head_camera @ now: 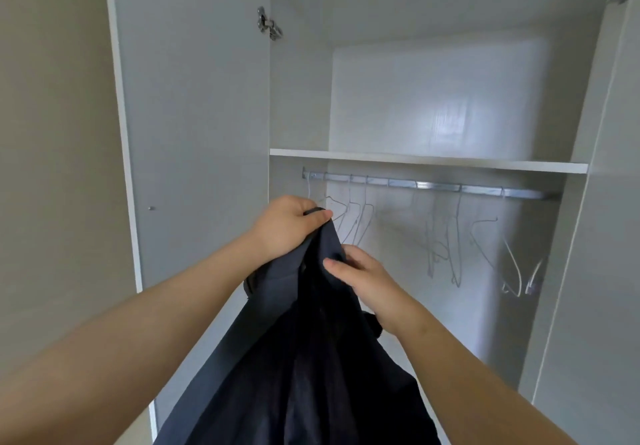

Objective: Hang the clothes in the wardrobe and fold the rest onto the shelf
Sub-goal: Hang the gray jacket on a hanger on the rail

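We see a white shelf spanning the wardrobe from its left side wall to its right one. It shows us mostly its front edge; its top surface is too foreshortened for us to tell what lies on it. Just beneath it a metal hanging rail runs the same way, fixed to the left wall by a bracket. Thin wire hangers hook over the rail: a close cluster at the left, a few together near the middle, and a looser pair toward the right, tilted at different angles. All of them hang bare.
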